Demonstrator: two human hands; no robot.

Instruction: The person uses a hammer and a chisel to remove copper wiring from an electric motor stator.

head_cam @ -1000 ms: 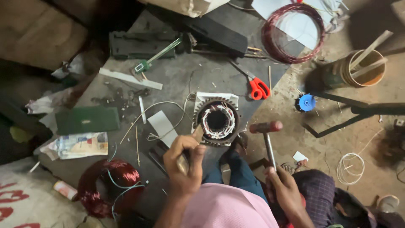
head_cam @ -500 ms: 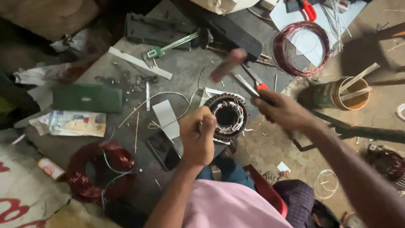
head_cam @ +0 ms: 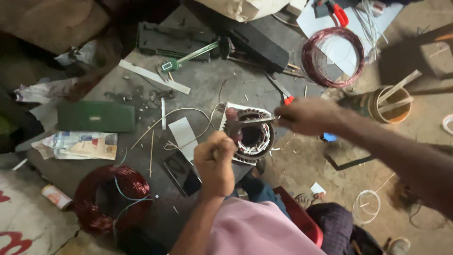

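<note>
A thin tool, mostly hidden, is clenched in the left hand [head_cam: 215, 163] beside the round metal motor stator [head_cam: 251, 137] lying on the grey work surface [head_cam: 207, 89]. A motion-blurred hammer [head_cam: 245, 122] is gripped in the right hand [head_cam: 306, 115] over it. A flat green rectangular box [head_cam: 96, 116] lies left, above a crumpled printed packet [head_cam: 80, 145]

A grey work slab [head_cam: 207, 87] carries the clutter — a motor stator [head_cam: 251, 137], a green case [head_cam: 96, 116], a coil of red wire [head_cam: 111, 198], a white strip [head_cam: 154, 77], loose wires [head_cam: 184, 113], and what may be a phone [head_cam: 181, 172].
</note>
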